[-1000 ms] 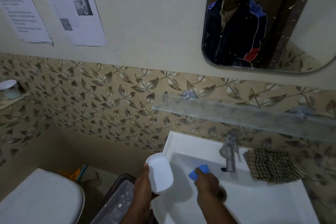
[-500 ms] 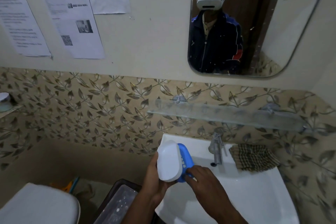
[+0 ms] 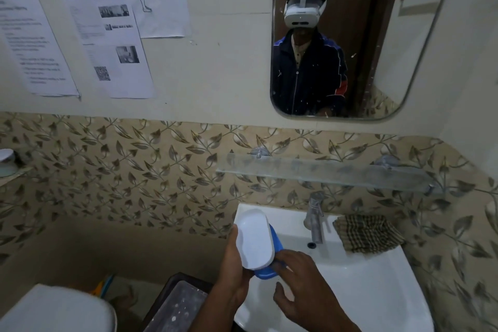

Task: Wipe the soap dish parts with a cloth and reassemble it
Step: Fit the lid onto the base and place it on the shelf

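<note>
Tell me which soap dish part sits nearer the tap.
The blue part; it sits behind the white part, on the side toward the tap. The white one faces the camera.

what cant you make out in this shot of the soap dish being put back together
Head view only:
- Blue insert: mostly hidden behind the white tray, so whether it is seated is unclear.
- Left hand fingers: behind the tray.
- Right hand fingertips: touching the insert or not, unclear.
- Wall papers: text too small.
- Cloth: wet or dry, unclear.

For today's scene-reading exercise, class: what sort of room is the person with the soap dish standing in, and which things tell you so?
Most likely a small bathroom. A white washbasin with a metal tap stands below a wall mirror, and a toilet lid shows at lower left.
</note>
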{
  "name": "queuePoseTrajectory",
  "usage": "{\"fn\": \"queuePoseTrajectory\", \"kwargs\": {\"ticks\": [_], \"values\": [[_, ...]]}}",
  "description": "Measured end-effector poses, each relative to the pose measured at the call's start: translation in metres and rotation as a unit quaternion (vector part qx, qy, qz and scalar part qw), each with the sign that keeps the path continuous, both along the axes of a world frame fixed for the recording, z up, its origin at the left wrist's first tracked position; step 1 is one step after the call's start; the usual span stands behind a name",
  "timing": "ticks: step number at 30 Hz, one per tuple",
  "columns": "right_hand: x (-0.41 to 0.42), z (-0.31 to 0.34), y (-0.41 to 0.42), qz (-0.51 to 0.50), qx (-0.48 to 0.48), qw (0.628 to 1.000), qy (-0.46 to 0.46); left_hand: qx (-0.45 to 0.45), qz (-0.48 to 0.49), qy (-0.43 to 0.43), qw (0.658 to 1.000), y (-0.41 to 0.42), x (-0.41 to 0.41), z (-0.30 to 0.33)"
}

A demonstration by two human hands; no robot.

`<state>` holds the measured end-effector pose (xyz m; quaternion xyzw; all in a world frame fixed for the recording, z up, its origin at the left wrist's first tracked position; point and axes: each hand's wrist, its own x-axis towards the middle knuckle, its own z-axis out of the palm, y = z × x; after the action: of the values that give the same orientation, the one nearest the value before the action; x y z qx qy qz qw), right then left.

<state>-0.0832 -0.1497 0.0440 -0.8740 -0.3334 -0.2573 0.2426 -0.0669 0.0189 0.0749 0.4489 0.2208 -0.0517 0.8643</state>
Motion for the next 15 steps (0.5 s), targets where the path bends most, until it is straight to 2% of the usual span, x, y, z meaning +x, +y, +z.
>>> {"fn": "queuePoseTrajectory", "kwargs": {"ticks": [1, 3, 6, 10, 12, 15], "values": [[-0.004, 0.005, 0.000, -0.022, 0.068, 0.997, 0.043, 0.014, 0.004, -0.007, 1.000, 0.001, 0.001, -0.003], [-0.009, 0.022, 0.007, -0.089, 0.196, 0.966, 0.144, 0.031, 0.003, -0.016, 0.999, 0.002, 0.002, -0.004], [-0.007, 0.051, 0.028, -0.095, 0.307, 0.888, 0.330, 0.040, -0.001, -0.003, 0.999, -0.004, 0.003, 0.002], [-0.001, 0.063, 0.046, -0.114, 0.375, 0.803, 0.450, 0.041, 0.023, 0.041, 0.998, -0.013, 0.006, 0.004], [0.000, 0.063, 0.048, -0.102, 0.412, 0.764, 0.486, 0.095, 0.007, 0.013, 0.995, -0.014, 0.001, 0.005], [0.002, 0.061, 0.052, -0.045, 0.428, 0.731, 0.530, 0.153, -0.006, -0.028, 0.988, -0.013, -0.006, 0.011]]}}
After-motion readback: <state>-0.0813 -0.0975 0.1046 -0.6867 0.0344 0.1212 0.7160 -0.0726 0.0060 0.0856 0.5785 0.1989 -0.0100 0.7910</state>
